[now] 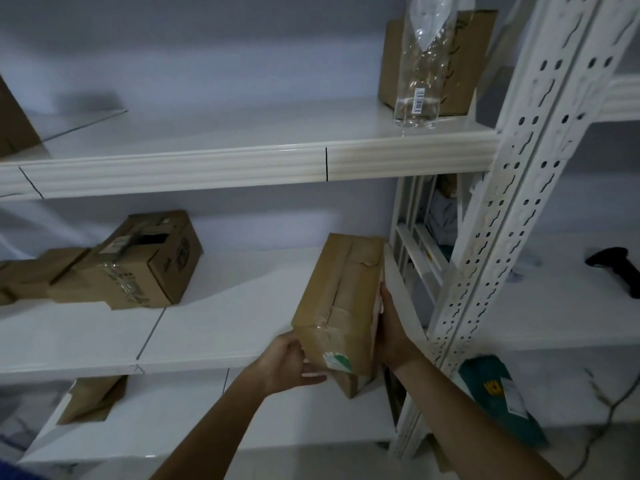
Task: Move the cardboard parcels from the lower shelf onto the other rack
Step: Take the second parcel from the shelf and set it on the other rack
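Both arms reach forward, left hand (289, 363) and right hand (393, 336) clamped inward, facing.

A white metal rack shelf (214, 327) at mid height carries a cluster of brown cardboard boxes (138, 261) at far left. The white shelf above (242, 161) holds a clear plastic bottle (422, 64) at right, a brown cardboard box (464, 64) behind it.

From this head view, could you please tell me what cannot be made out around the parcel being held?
- Right hand: its fingers are hidden behind the parcel.
- Parcel's sticker: print too small to read.
- Items behind the white upright: screened by the frame, unidentifiable.
- Box on the lowest shelf: mostly covered by the shelf board above.
- Dark object at the right edge: cut off.
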### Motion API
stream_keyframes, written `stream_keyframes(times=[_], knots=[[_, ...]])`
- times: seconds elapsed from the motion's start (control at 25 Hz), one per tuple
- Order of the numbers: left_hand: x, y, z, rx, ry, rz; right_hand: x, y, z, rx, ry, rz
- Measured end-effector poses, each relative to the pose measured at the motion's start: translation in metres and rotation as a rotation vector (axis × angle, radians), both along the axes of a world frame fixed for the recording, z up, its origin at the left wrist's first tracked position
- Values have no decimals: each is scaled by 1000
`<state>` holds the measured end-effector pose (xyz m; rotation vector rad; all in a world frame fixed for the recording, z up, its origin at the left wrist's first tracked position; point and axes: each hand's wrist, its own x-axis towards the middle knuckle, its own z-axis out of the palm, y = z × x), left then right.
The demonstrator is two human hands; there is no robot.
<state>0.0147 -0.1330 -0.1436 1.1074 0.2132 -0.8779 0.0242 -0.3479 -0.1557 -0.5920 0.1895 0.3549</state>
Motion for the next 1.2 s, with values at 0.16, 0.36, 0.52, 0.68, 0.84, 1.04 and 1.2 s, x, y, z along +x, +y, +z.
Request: stream_keyframes(times=[0.16, 0.36, 0.52, 0.68, 0.84, 1.04, 1.2], knots=[[33, 38, 48, 119, -280, 93, 9, 6, 29, -298, -21, -33], [37, 40, 54, 386, -502, -152, 21, 32, 61, -706, -28, 24], [36, 58, 40, 156, -379, -2, 15, 26, 67, -801, -85, 41], [36, 66, 36, 107, -387, -13, 9, 19, 65, -781, -120, 20], [40, 64, 35, 83, -390, 5, 9, 22, 62, -772, -118, -6], [41, 60, 35, 81, -392, -13, 12, 20, 61, -763, -119, -21], [38, 60, 36, 92, -393, 10, 15, 23, 60, -721, -128, -36]])
